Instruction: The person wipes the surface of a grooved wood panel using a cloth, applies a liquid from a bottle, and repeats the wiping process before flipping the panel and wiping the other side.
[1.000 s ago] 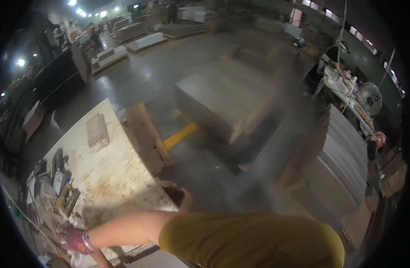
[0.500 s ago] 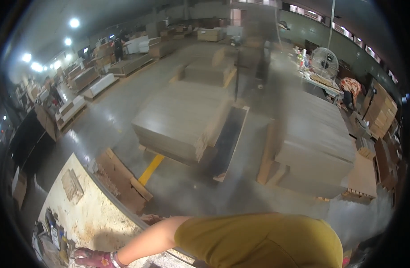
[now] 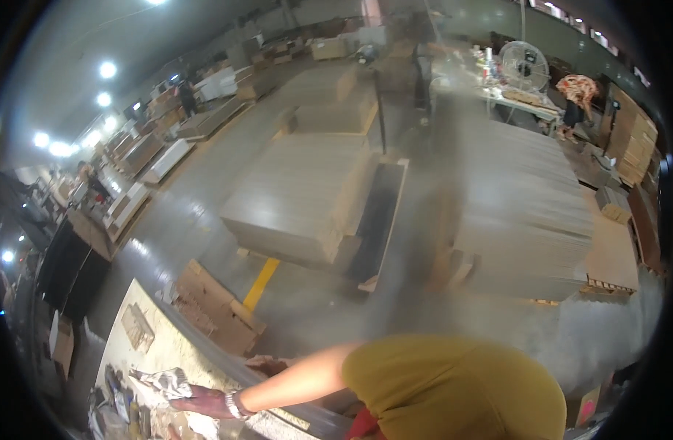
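My right hand [image 3: 208, 402], in a dark maroon glove with a shiny band at the wrist, reaches left across a pale, stained worktop [image 3: 168, 356]. Its fingers are closed on a crumpled grey-and-white rag [image 3: 164, 383]. Close by on the worktop lies a small flat wooden block [image 3: 137, 328]. Several tools and bottles [image 3: 120, 400] crowd the worktop's left edge, too blurred to name. My olive sleeve [image 3: 454, 385] fills much of the lower edge. I do not make out my left hand.
Cardboard [image 3: 215, 308] leans beyond the worktop. Large stacks of panels stand ahead, one in the middle [image 3: 292, 198] and one at right [image 3: 523, 213]. A round fan [image 3: 523, 66] stands by a cluttered table; a person [image 3: 577, 99] bends near it.
My view has shifted, and the worktop sits farther right in it. My right hand now shows the rag in its fingers, raised from the lower edge. The bending person shows more fully.
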Motion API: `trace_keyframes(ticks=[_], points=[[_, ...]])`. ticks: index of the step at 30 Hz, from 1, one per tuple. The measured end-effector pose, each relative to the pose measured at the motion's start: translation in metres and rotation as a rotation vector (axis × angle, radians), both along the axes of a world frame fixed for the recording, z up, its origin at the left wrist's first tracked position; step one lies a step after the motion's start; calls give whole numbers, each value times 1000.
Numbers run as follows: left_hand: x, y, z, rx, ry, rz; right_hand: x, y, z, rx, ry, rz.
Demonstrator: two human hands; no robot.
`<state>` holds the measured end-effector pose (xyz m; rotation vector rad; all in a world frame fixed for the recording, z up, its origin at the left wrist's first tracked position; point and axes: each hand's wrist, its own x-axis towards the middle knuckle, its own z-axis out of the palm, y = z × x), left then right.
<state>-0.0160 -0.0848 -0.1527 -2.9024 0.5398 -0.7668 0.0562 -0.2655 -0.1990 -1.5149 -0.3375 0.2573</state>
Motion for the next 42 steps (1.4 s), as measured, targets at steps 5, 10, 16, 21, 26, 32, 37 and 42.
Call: trace_keyframes(ticks=[5, 10, 16, 21, 26, 32, 37, 42], points=[[-9, -18, -8, 104, 238, 112, -9, -20, -37, 120, 147, -25], [-15, -17, -6, 192, 411, 275, 7, 4, -79, 534, 359, -50], [-14, -26, 9, 217, 324, 168, -6, -21, -77, 1091, 797, 128], [16, -30, 18, 341, 233, 95, 4, -48, -66, 1234, 818, 286], [5, -21, 16, 389, 247, 203, 2, -32, -102, 1115, 996, 334], [-6, -7, 17, 458, 280, 200, 8, -22, -78, 1010, 982, 268], [-8, -4, 14, 428, 324, 176, 17, -7, -86, 1024, 955, 299], [6, 34, 5, 415, 332, 239, 39, 8, -107, 986, 948, 316]])
